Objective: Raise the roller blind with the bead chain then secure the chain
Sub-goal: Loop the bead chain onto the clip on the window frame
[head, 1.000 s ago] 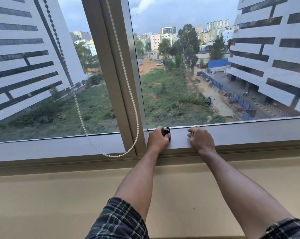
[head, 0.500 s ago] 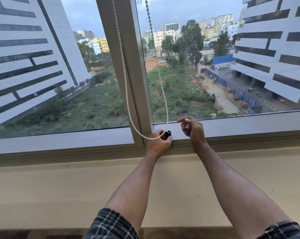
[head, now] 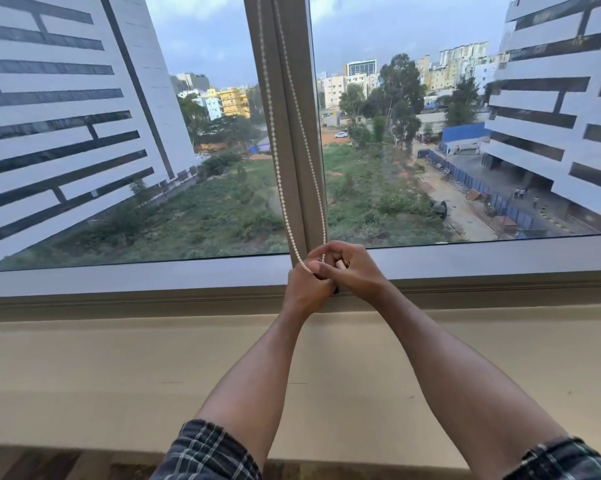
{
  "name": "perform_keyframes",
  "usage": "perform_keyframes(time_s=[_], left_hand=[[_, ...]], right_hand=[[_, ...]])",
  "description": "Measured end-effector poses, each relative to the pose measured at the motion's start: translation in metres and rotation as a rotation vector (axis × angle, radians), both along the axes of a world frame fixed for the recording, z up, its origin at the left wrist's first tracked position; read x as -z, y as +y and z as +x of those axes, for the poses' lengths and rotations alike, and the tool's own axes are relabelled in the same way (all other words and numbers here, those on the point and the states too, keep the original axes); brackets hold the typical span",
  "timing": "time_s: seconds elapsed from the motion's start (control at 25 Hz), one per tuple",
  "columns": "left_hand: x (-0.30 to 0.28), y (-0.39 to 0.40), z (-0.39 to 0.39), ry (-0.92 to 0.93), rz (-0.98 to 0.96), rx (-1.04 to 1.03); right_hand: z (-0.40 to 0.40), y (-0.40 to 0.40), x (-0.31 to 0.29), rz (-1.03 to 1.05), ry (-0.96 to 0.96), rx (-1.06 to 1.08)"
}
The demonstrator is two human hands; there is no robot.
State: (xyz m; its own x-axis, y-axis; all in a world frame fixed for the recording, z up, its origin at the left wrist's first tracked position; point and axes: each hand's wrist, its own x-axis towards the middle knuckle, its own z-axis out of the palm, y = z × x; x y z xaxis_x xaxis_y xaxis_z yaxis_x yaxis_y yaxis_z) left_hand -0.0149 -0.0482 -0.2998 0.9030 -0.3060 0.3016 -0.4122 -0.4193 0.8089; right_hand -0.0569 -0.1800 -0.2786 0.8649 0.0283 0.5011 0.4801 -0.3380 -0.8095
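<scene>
Two strands of the white bead chain [head: 277, 161] ran down the beige window post [head: 294, 133], one along its left edge and one nearer its right edge, small round beads evenly strung, meeting in a loop at the lower window frame [head: 153, 275]. Both hands met there: the left hand [head: 307, 289] was curled beneath, the right hand [head: 347, 268] pinched the loop's bottom. Plaid sleeves [head: 205, 452] showed below.
</scene>
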Motion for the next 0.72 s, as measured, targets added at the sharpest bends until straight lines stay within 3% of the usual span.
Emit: perform_keyframes(time_s=[0.16, 0.32, 0.48, 0.72], left_hand=[[0.000, 0.012, -0.001, -0.020, -0.074, 0.041], [-0.003, 0.017, 0.000, -0.050, 0.025, 0.011], [-0.003, 0.021, 0.004, 0.022, 0.003, 0.010], [-0.010, 0.039, 0.012, 0.393, -0.371, 0.235]], right_hand=[[0.003, 0.016, 0.002, -0.158, -0.046, 0.023], [0.010, 0.027, 0.004, -0.248, -0.119, 0.144], [0.014, 0.019, -0.002, -0.104, -0.199, 0.277], [0.014, -0.012, -0.005, 0.256, -0.106, 0.345]])
